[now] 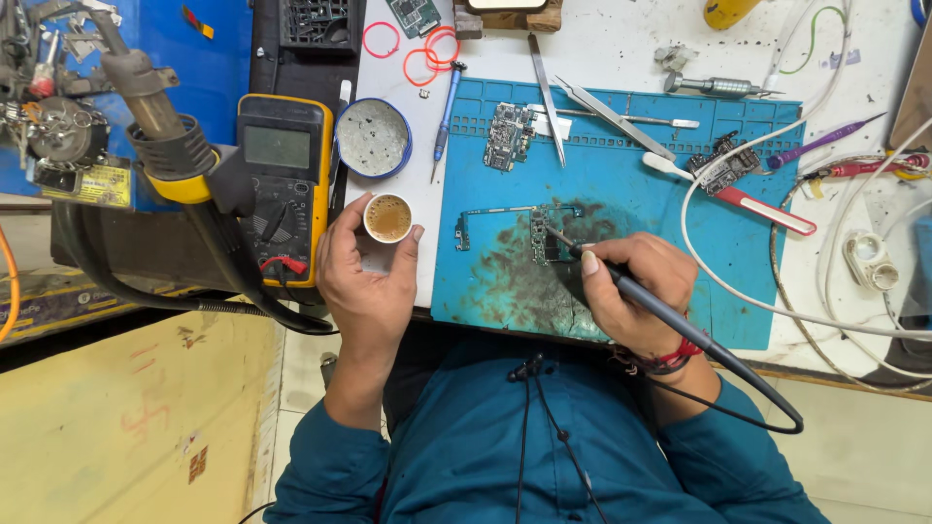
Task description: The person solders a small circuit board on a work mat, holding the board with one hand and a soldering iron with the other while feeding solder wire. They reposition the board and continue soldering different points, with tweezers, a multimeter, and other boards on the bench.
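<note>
It was an electronics repair workshop. A blue work mat point(621, 194) carried bare circuit boards point(510, 136) and tweezers point(614, 116); a yellow multimeter point(283, 184), a hot-air gun point(155, 126) and a soldering iron point(641, 296) crowded the cluttered white bench point(621, 44).

The mat point(680, 194) is bright blue, smudged with dark brown-black stains around the green and grey board point(544, 236). The iron point(631, 291) has a black handle and cord. The cup point(388, 217) is white with light brown drink inside. The meter point(283, 184) is yellow with a dark grey face, a grey-green screen and a red plug. The tin point(374, 138) has a blue rim and a speckled grey filling. The bands point(427, 53) are pink-red. The shirt point(544, 456) is teal. The wrist thread point(675, 354) is red. The screwdriver point(448, 107) is blue.
</note>
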